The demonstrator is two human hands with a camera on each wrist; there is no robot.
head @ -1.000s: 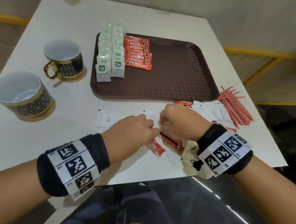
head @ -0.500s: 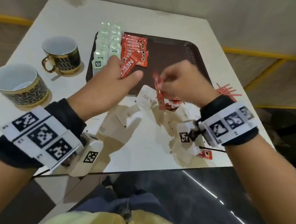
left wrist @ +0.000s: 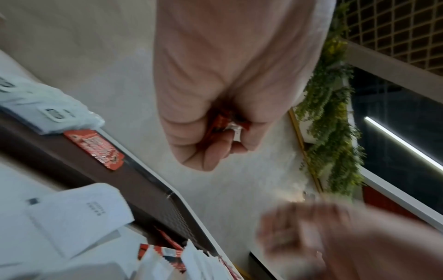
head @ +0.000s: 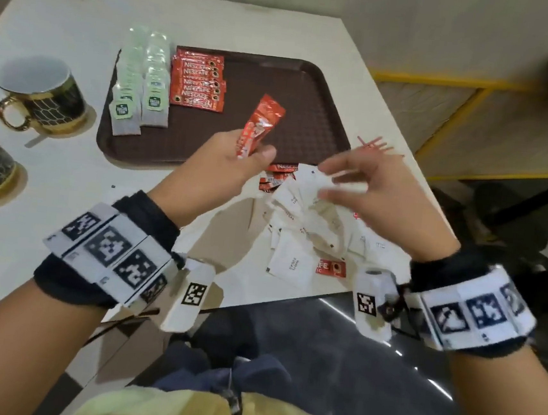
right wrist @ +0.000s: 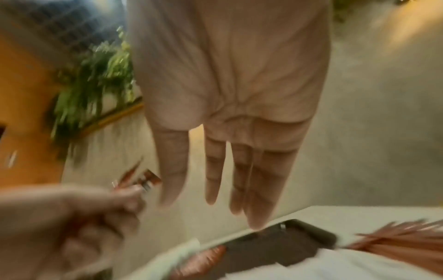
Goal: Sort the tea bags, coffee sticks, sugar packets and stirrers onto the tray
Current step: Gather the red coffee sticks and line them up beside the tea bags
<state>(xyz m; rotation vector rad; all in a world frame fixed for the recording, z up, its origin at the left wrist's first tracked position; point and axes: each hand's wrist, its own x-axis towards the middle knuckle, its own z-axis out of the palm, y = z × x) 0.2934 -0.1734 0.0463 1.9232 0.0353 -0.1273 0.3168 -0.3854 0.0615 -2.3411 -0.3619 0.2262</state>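
Table [head: 67, 13], white, fills frame. Brown tray [head: 308, 110], upper centre: tea bags [head: 143, 94], then Nescafé sticks [head: 199, 81]. White sugar packets [head: 297, 229], centre. Red stirrers [head: 372, 145], right of tray. My left hand [head: 223, 165] pinches one Nescafé stick [head: 260, 122] upright above the tray; my right hand [head: 377, 197], fingers spread, holds nothing.

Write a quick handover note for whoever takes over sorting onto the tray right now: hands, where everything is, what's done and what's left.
Left hand holds red coffee sticks over the tray; right hand is open and holds nothing.
Done: two rows of tea bags and a stack of coffee sticks lie at the tray's left end.
Left: place the held sticks, then the sugar packets and loose coffee sticks on the table, and the stirrers beyond the right hand.
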